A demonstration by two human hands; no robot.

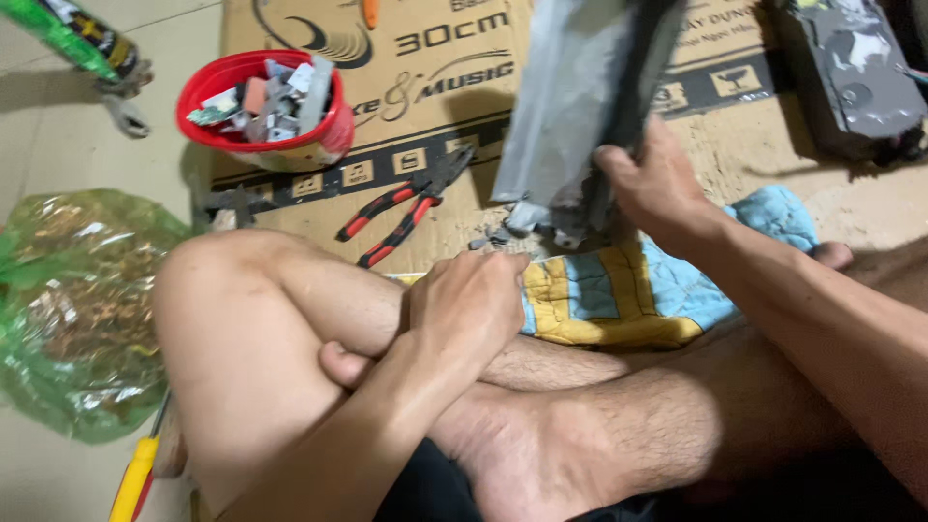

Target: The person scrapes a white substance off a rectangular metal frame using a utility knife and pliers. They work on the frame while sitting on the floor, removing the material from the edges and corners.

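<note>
The person's right hand (650, 184) has its grip clamped on a grey metal casing (580, 106), fingers wrapped around its lower right edge, holding it upright and slightly tilted above the floor. The casing's ragged bottom end hangs just over a blue and yellow quilted cloth (628, 290), with small grey scraps (498, 237) lying beneath it. The left hand (469, 304) is curled together into a loose fist, its fingertips near the lower corner of the casing and the edge of the cloth; whether it pinches anything cannot be told. The left forearm crosses over the person's bent bare legs (261, 329), which fill the middle of the view.

Just beyond the left hand, red and black pliers (406, 208) lie on a flattened cardboard sheet (425, 116) spread on the floor. Further left on the cardboard stands a red bowl (329, 140) filled with small grey and coloured parts. Near the top left corner a green tube in a dispensing gun (82, 43) lies on the pale floor tiles (58, 145). At the left edge sits a crumpled green transparent plastic bag (77, 309), and below it a yellow-handled tool (135, 478) pokes out beside the knee. At the top right another dark grey metal unit (851, 72) rests on the cardboard, well apart from both hands
</note>
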